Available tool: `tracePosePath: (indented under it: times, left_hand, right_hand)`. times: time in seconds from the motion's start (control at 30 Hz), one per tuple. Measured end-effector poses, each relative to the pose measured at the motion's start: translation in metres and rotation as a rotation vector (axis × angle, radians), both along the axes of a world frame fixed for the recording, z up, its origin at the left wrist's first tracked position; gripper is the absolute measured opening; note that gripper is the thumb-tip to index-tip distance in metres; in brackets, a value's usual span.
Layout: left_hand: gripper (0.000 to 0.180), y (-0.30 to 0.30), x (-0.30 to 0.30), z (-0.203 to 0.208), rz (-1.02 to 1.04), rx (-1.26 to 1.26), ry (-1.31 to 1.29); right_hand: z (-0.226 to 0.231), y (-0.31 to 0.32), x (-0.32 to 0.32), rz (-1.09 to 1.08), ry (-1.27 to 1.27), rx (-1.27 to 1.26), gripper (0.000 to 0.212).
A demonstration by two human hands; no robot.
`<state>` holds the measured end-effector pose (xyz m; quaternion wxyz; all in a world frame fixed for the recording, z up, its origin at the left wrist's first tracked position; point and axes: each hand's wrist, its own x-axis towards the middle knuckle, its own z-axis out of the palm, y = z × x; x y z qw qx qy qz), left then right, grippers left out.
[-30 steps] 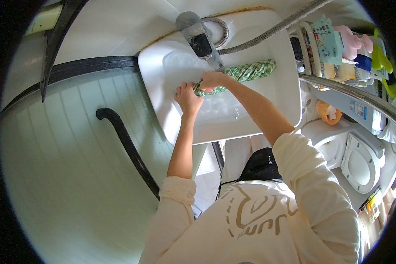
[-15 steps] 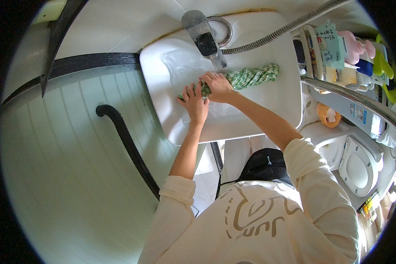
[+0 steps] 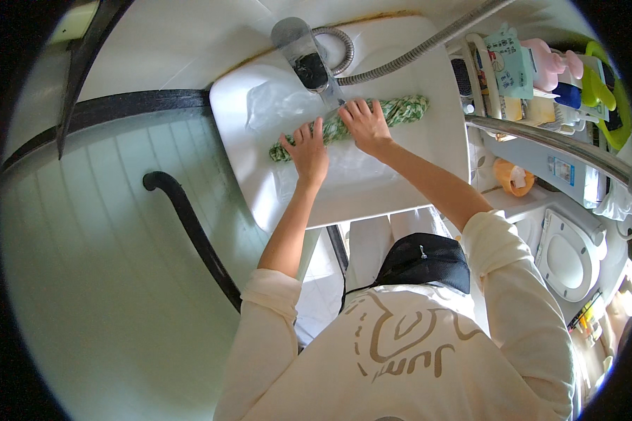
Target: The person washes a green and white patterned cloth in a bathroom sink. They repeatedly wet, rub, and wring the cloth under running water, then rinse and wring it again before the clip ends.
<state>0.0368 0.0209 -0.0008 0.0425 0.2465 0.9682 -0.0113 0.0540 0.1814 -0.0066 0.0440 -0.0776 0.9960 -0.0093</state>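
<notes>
A home bathroom: a white rectangular washbasin [image 3: 428, 175] is fixed to the wall under a chrome tap [image 3: 303, 50] with a ribbed metal shower hose [image 3: 428, 43] running off it, a white toilet [image 3: 567, 254] with its lid down stands to the right, and a wall shelf [image 3: 541, 77] beside the basin is crowded with bottles and toiletries in pink, green and blue

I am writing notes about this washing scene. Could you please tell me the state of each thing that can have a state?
Green and white cloth: rolled long, lying across the basin.
Left hand: open, pressing flat on the cloth.
Right hand: open, pressing flat on the cloth.
White basin: wet; water level unclear.
Tap: whether it runs, cannot tell.
Toilet lid: closed.
</notes>
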Motion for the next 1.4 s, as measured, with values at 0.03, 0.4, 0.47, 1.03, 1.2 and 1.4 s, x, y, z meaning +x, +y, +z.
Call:
tracePosePath:
  times: [0.03, 0.4, 0.47, 1.03, 1.2, 1.4]
  left_hand:
    - [0.059, -0.001, 0.0, -0.001, -0.01, 0.057, 0.038]
    - [0.051, -0.011, 0.001, -0.015, 0.025, 0.408, 0.145]
    - [0.053, -0.012, 0.001, -0.013, 0.047, 0.347, 0.126]
    - [0.058, 0.079, -0.001, -0.005, -0.244, 0.151, -0.027]
    - [0.054, 0.076, 0.001, -0.012, -0.222, 0.188, 0.004]
    - [0.057, 0.07, 0.004, -0.016, -0.251, 0.179, -0.006]
  right_hand:
    - [0.001, -0.001, -0.004, -0.006, 0.005, -0.072, 0.048]
    - [0.016, 0.01, -0.038, -0.147, -0.638, -0.473, 0.032]
    - [0.017, 0.017, -0.022, -0.052, -0.313, -0.61, 0.039]
    - [0.017, 0.077, 0.009, -0.28, -0.308, -0.083, 0.042]
    - [0.018, 0.082, 0.001, -0.459, -0.696, -0.416, 0.023]
    - [-0.008, 0.094, 0.018, -0.706, -1.147, -1.464, 0.015]
